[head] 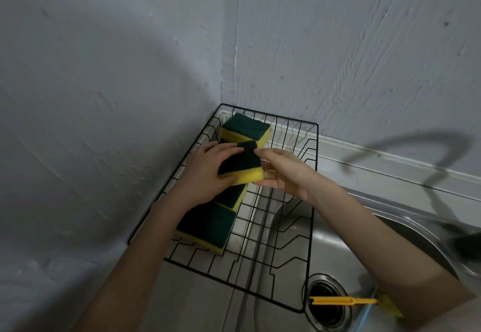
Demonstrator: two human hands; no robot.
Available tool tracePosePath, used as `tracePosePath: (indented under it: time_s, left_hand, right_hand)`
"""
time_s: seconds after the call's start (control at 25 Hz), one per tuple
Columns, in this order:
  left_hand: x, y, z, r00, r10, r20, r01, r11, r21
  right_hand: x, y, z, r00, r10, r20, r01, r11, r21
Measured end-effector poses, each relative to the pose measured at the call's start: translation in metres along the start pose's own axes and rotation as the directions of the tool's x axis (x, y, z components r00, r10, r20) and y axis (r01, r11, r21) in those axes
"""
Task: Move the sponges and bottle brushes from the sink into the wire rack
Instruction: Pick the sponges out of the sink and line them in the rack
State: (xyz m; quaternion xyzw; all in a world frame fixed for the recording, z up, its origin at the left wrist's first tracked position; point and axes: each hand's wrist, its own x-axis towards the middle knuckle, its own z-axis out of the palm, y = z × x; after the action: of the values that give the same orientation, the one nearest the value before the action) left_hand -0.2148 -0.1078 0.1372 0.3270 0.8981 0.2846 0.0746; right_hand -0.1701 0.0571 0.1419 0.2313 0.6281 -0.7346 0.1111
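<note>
A black wire rack [309,175] spans the left part of the steel sink [338,248]. Both my hands hold one yellow sponge with a dark green top [242,167] just above the rack's left side: my left hand [205,173] grips its left edge, my right hand [283,170] its right edge. Under and around it lie more such sponges: one at the rack's far corner [246,127], one at the near left [208,227], one partly hidden beneath the held sponge [233,196]. A yellow brush handle [343,300] lies in the sink over the drain, beside a blue handle [365,317].
Grey walls meet in a corner right behind the rack. The round drain [328,303] sits at the sink's bottom. A dark blurred faucet [466,243] hangs at the right edge. The rack's right half holds nothing.
</note>
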Motion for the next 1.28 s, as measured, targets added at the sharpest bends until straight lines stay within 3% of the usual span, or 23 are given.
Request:
tracePosePath:
  time_s: [0.16, 0.36, 0.56, 0.84, 1.28]
  left_hand:
    - [0.016, 0.000, 0.002, 0.996, 0.002, -0.086, 0.008, 0.993, 0.120]
    - [0.031, -0.015, 0.012, 0.997, -0.032, -0.077, 0.043, 0.988, 0.148]
    - [0.039, -0.022, 0.016, 0.997, -0.007, -0.083, 0.021, 0.985, 0.171]
    - [0.037, -0.018, 0.016, 0.995, -0.062, 0.073, 0.043, 0.969, 0.245]
    - [-0.006, 0.046, -0.008, 0.998, 0.047, -0.042, -0.038, 0.980, 0.197]
  right_hand:
    - [0.012, 0.004, 0.003, 0.999, -0.004, -0.049, 0.008, 0.997, 0.077]
    - [0.036, 0.013, 0.009, 0.988, -0.025, -0.154, 0.023, 1.000, -0.014]
    - [0.044, 0.014, 0.007, 0.985, -0.038, -0.168, 0.035, 0.999, -0.020]
    - [0.034, 0.014, 0.007, 0.962, -0.107, -0.251, 0.055, 0.976, -0.209]
    - [-0.043, 0.001, -0.009, 0.901, -0.383, -0.206, 0.197, 0.782, -0.592]
